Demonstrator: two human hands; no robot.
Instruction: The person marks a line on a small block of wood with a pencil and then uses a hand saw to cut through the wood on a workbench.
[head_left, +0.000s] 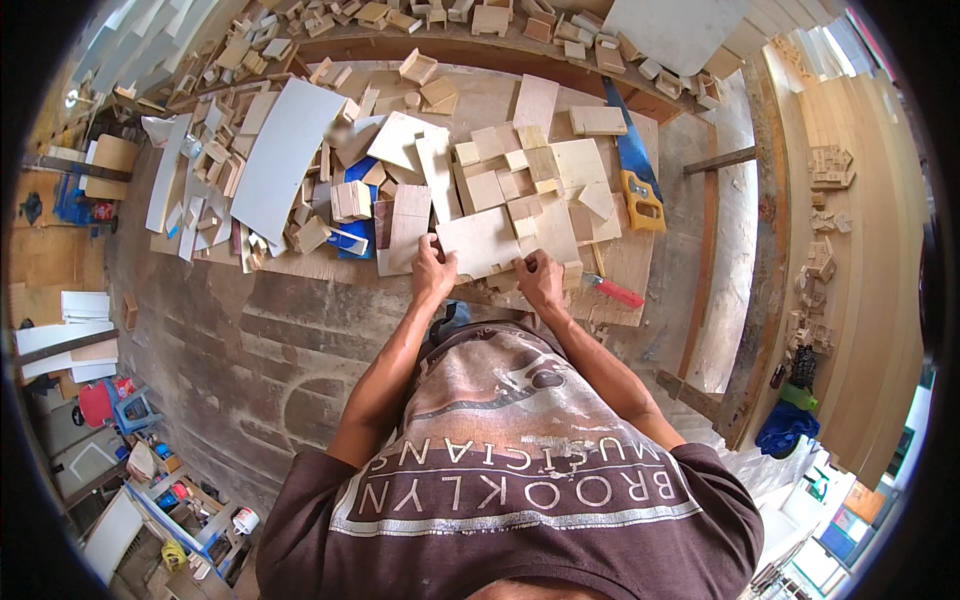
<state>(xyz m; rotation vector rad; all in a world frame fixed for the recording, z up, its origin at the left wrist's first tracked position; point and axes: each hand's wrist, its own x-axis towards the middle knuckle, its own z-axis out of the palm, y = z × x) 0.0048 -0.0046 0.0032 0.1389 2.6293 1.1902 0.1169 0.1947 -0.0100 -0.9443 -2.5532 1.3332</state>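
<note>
Fingers of your left hand (430, 272) and right hand (541, 281) grasp the pale board (478, 243) near the worktop's (630, 264) front edge; blocks (487, 190) beyond seem already grouped, pieces (350, 201) leftward apparently unsorted.

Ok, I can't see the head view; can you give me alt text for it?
A person's left hand and right hand are at the near corners of a pale rectangular board, on a worktable crowded with wood pieces. To its right lie a yellow-handled saw and a red-handled tool.
</note>
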